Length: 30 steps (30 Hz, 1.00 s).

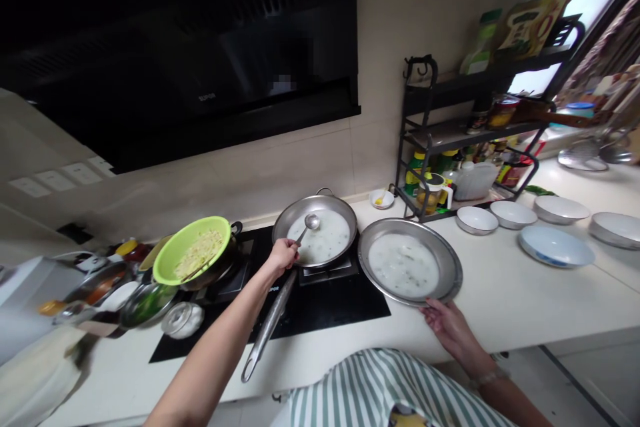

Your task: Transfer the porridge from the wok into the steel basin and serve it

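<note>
My left hand (285, 254) is closed around the handle of a metal ladle (312, 221), whose bowl is over the milky white liquid in a steel frying pan (280, 219) on the stove. The pan's long handle points down toward me. With my right hand (445, 322) I grip the near rim of a wide steel basin (369, 273), thumb on top of the rim. White liquid with dark bits fills the basin's bottom; it stands beside the pan, partly over the stove's right edge.
A green colander (165, 260) of bean sprouts sits on the left burner. A glass jar (183, 320) and bowls of ingredients stand further left. Several bowls (477, 219) line the counter at right, below a black spice rack (430, 140). A range hood (225, 67) hangs above.
</note>
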{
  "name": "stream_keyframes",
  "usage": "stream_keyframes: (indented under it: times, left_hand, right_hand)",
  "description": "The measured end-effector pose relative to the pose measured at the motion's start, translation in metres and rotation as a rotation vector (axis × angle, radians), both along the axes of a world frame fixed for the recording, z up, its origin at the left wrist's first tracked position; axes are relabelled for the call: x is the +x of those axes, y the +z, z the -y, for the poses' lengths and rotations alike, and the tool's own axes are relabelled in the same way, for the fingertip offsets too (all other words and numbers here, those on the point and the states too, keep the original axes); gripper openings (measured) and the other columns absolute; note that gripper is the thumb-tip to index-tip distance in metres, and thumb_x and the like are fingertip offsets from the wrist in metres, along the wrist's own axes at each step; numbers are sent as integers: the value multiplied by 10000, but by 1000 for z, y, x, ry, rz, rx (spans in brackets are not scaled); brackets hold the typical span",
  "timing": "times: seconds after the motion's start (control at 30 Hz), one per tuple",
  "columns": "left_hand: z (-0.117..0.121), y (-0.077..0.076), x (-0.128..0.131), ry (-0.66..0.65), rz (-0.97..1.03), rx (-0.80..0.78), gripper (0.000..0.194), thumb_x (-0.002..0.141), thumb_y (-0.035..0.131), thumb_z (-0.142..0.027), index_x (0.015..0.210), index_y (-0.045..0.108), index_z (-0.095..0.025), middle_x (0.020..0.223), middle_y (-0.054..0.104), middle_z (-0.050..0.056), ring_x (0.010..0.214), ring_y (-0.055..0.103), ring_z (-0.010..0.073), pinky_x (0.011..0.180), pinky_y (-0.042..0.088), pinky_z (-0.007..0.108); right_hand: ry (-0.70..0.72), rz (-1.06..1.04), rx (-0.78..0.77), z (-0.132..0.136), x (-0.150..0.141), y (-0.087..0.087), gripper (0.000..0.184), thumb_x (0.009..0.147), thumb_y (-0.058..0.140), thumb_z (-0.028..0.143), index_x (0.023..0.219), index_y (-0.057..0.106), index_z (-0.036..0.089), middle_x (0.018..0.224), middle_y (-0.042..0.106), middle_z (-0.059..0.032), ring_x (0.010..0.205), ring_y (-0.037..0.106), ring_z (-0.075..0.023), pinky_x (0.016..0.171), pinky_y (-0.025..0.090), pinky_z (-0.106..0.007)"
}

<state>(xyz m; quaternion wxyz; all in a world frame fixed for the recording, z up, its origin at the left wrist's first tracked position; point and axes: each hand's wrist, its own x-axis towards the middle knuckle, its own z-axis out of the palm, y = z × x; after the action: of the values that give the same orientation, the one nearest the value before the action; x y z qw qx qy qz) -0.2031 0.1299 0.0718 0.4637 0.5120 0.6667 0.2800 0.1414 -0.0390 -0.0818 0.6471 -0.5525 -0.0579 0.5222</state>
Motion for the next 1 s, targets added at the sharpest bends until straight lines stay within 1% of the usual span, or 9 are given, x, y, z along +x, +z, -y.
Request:
stream_keyframes:
  times: [0.07, 0.17, 0.3, 0.43, 0.53, 0.67, 0.87, 1.0]
  left_hand:
    - [-7, -6, 0, 31, -48, 1, 80, 855, 575, -110, 777, 597, -108, 419, 488, -58, 285, 308, 31, 335, 182, 172]
    - [-15, -14, 5, 46, -67, -16, 89, 821, 608, -79, 737, 604, -109, 400, 477, -59, 282, 312, 39, 331, 167, 184]
    - [-18, -18, 13, 46, -27, -65, 92, 790, 647, -72, 715, 605, -103, 393, 459, -63, 293, 310, 39, 334, 154, 187]
    - [-16, -12, 14, 34, 118, -141, 83, 815, 607, -83, 733, 595, -89, 429, 479, -46, 318, 313, 32, 336, 166, 163]
    - [-14, -3, 8, 37, 251, -204, 82, 820, 577, -66, 740, 591, -69, 457, 467, -42, 333, 290, 13, 333, 166, 137]
    - [-11, 6, -2, 50, 399, -272, 62, 807, 583, -39, 749, 595, -57, 493, 457, -39, 335, 277, -8, 316, 160, 109]
    - [-5, 10, -12, 83, 516, -341, 113, 821, 521, -7, 761, 600, -61, 496, 441, -45, 316, 275, -13, 291, 163, 85]
    - [0, 13, -14, 89, 548, -366, 155, 839, 471, -3, 786, 605, -59, 497, 444, -45, 311, 278, -10, 280, 166, 81]
  right_hand:
    - [-6, -13, -2, 0, 0, 0, 428, 437, 791, 184, 740, 500, 265, 546, 627, 59, 492, 610, -162, 401, 409, -227]
    - [-33, -80, 6, 0, 0, 2, 461, 410, 806, 147, 731, 496, 260, 552, 644, 61, 490, 612, -144, 405, 420, -206]
    - [-46, -118, 10, 0, -1, 1, 461, 407, 816, 136, 721, 500, 253, 548, 651, 63, 487, 618, -135, 406, 425, -189]
    - [-41, -79, 27, 1, -2, 0, 431, 434, 798, 150, 731, 502, 253, 554, 650, 64, 484, 620, -140, 408, 428, -198]
    - [-35, -71, 23, 1, -2, 0, 408, 451, 790, 159, 725, 502, 251, 550, 644, 58, 486, 621, -145, 413, 425, -204]
    - [-45, -96, 13, 0, -2, 0, 415, 448, 790, 148, 735, 510, 257, 548, 640, 63, 475, 608, -148, 405, 411, -210]
    - [-25, -38, 12, 1, -1, 0, 388, 468, 774, 174, 742, 513, 260, 554, 632, 68, 495, 615, -156, 421, 419, -224]
    - [-33, -65, 0, 1, -1, 2, 406, 452, 777, 166, 734, 503, 262, 561, 636, 68, 497, 615, -153, 424, 423, -223]
